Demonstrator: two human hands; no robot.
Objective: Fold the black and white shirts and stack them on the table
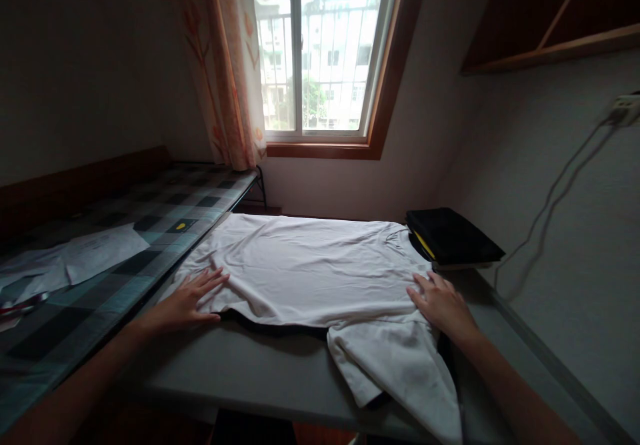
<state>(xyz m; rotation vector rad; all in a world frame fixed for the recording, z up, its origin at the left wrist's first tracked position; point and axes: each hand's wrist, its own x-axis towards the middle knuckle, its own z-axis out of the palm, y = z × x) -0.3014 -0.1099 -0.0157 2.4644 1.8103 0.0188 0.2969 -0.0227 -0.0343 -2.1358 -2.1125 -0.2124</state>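
Note:
A white T-shirt (310, 265) lies spread sideways on the grey table, its neckline toward the right and one sleeve (395, 351) hanging toward the front edge. Dark fabric shows beneath its near side. My left hand (193, 298) rests on the shirt's left end near the hem, fingers spread. On the right, my right hand (443, 301) lies with fingers apart on the shoulder area beside the collar. Neither hand grips the cloth. Small wrinkles run across the shirt's body.
Black folded items (453, 235) with a yellow edge sit at the table's back right. To the left is a bed with a checked mattress (165, 285), bearing papers (100, 255). A window (325, 51) with a curtain (225, 65) is ahead. A cable (555, 195) runs down the right wall.

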